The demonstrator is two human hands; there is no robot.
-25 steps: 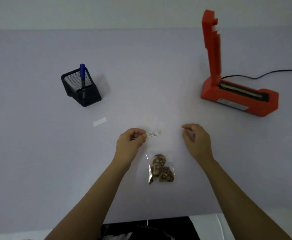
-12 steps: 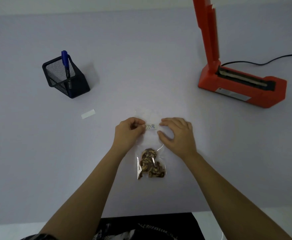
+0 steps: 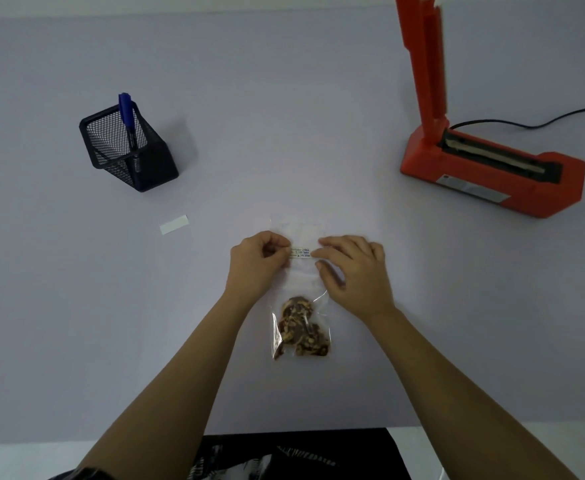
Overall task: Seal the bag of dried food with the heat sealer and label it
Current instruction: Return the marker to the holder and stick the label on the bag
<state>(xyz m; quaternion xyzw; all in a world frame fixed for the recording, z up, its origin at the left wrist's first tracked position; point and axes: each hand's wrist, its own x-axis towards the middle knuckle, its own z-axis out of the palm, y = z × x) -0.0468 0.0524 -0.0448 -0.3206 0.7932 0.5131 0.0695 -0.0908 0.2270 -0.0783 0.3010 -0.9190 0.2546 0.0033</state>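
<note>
You hold the label [image 3: 300,252] across the bag [image 3: 299,226] with both hands.
Your left hand [image 3: 254,263] pinches the label's left end. Your right hand [image 3: 353,271] has curled fingers at its right end; whether they pinch or press cannot be told. The bag lies flat on the table [image 3: 284,98] just before you, dried food [image 3: 301,327] at its near end, well apart from the heat sealer [image 3: 491,174].

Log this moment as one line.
step: labelling | left hand: pinches label | right hand: touches label's other end | bag: flat on table, under label | sealer: arm raised, untouched
</note>
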